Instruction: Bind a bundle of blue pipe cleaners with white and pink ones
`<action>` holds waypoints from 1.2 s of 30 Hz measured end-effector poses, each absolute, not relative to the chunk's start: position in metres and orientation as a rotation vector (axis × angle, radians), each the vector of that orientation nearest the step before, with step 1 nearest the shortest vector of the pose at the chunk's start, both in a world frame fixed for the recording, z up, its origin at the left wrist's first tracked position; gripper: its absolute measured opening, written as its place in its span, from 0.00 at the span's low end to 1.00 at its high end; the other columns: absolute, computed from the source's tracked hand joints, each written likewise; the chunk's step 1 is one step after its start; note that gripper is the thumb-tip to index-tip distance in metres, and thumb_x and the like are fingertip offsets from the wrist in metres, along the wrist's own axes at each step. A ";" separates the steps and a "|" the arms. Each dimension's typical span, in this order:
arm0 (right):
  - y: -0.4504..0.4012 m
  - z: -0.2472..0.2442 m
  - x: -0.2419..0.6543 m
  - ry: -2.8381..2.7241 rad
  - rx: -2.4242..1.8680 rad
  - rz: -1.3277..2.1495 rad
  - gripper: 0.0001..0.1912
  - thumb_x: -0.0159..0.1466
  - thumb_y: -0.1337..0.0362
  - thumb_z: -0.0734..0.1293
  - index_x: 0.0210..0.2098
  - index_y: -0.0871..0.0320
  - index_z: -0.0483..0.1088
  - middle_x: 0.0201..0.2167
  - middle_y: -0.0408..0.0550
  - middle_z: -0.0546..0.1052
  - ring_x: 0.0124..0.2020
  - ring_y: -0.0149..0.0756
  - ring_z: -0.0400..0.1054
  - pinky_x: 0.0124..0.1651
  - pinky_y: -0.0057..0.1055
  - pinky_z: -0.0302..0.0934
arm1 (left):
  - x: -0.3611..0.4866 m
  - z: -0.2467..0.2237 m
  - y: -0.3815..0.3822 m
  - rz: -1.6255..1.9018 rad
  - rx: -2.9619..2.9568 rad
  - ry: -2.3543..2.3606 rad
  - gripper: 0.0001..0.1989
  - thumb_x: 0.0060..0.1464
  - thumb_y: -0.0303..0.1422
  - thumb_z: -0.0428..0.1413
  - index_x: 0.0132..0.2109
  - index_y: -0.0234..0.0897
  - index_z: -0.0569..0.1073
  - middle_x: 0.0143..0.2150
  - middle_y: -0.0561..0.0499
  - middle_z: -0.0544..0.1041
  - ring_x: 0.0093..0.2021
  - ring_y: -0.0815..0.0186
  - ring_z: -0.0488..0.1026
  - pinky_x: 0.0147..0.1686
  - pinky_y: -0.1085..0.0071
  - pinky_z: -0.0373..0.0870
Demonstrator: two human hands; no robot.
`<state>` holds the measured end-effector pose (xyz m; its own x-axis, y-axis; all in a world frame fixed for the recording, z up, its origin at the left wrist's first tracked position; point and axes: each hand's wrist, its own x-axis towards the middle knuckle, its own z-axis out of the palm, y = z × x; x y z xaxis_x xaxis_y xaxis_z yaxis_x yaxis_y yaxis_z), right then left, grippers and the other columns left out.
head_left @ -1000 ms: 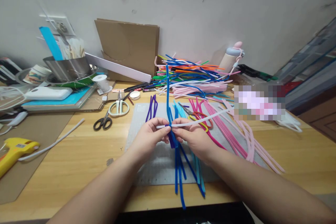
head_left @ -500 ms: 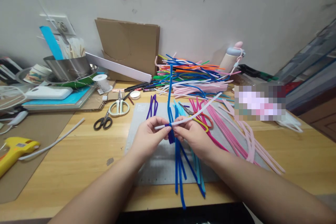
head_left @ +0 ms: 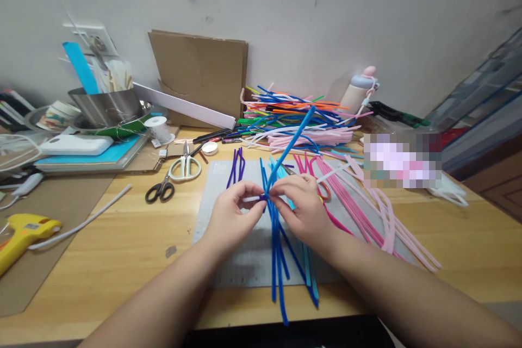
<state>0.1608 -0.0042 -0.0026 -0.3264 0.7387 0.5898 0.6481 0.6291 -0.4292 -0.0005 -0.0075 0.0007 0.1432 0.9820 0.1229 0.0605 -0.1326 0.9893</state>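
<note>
Over the grey mat, my left hand (head_left: 238, 212) pinches a white pipe cleaner (head_left: 250, 199) near its left end, where dark purple-blue is wound around it. My right hand (head_left: 299, 209) touches the same spot with closed fingertips, at the base of a blue pipe cleaner (head_left: 291, 144) that rises up and to the right. The white stem's far end comes out beyond my right hand; its middle is hidden behind the fingers. Below the hands, several blue pipe cleaners (head_left: 281, 283) and light blue ones (head_left: 310, 272) lie across the mat (head_left: 240, 266).
Pink pipe cleaners (head_left: 350, 196) lie to the right, purple ones (head_left: 235, 166) behind my left hand. A mixed pile (head_left: 302, 119) is by the wall. Black scissors (head_left: 160, 191), white-handled scissors (head_left: 185, 168) and a yellow glue gun (head_left: 26, 234) are on the left.
The upright blue pipe cleaner has swung over to the right. My right hand has turned over the joint, and the white stem's right part now sits lower, partly behind it.
</note>
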 end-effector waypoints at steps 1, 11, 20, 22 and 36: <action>-0.004 -0.004 0.161 -2.068 -1.077 0.152 0.05 0.61 0.67 0.60 0.33 0.56 0.67 0.34 0.46 0.74 0.40 0.36 0.66 0.49 0.39 0.45 | 0.000 0.001 -0.007 1.147 1.412 1.094 0.08 0.43 0.30 0.58 0.34 0.35 0.71 0.34 0.49 0.74 0.35 0.65 0.72 0.34 0.71 0.70; -0.006 -0.004 0.159 -2.052 -1.100 0.202 0.05 0.60 0.66 0.61 0.31 0.56 0.68 0.32 0.45 0.74 0.38 0.35 0.66 0.48 0.38 0.45 | -0.001 -0.001 -0.007 1.080 1.548 1.154 0.05 0.46 0.31 0.56 0.32 0.34 0.71 0.29 0.50 0.73 0.28 0.68 0.71 0.28 0.74 0.68; -0.006 -0.002 0.158 -2.040 -1.111 0.219 0.05 0.60 0.66 0.62 0.29 0.56 0.68 0.30 0.44 0.74 0.38 0.36 0.65 0.49 0.39 0.44 | 0.000 -0.002 -0.006 1.083 1.437 1.138 0.05 0.44 0.31 0.57 0.31 0.34 0.70 0.26 0.53 0.71 0.24 0.71 0.69 0.24 0.75 0.66; -0.005 -0.002 0.158 -2.050 -1.101 0.224 0.04 0.60 0.66 0.62 0.29 0.56 0.68 0.30 0.44 0.74 0.38 0.36 0.65 0.50 0.40 0.44 | -0.001 -0.001 -0.006 1.058 1.392 1.131 0.06 0.44 0.32 0.58 0.31 0.34 0.70 0.27 0.52 0.71 0.23 0.72 0.68 0.24 0.76 0.65; -0.017 0.000 0.160 -1.937 -1.034 0.690 0.09 0.62 0.65 0.58 0.26 0.57 0.64 0.21 0.42 0.66 0.24 0.31 0.61 0.29 0.29 0.54 | -0.012 -0.005 0.005 1.184 1.047 1.025 0.10 0.44 0.36 0.59 0.32 0.34 0.71 0.18 0.57 0.67 0.17 0.76 0.60 0.21 0.78 0.56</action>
<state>0.1602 -0.0172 0.0001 -0.3306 0.8538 0.4021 0.4070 0.5134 -0.7555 -0.0121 0.0051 -0.0048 0.0961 0.9935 -0.0606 -0.2021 0.0791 0.9762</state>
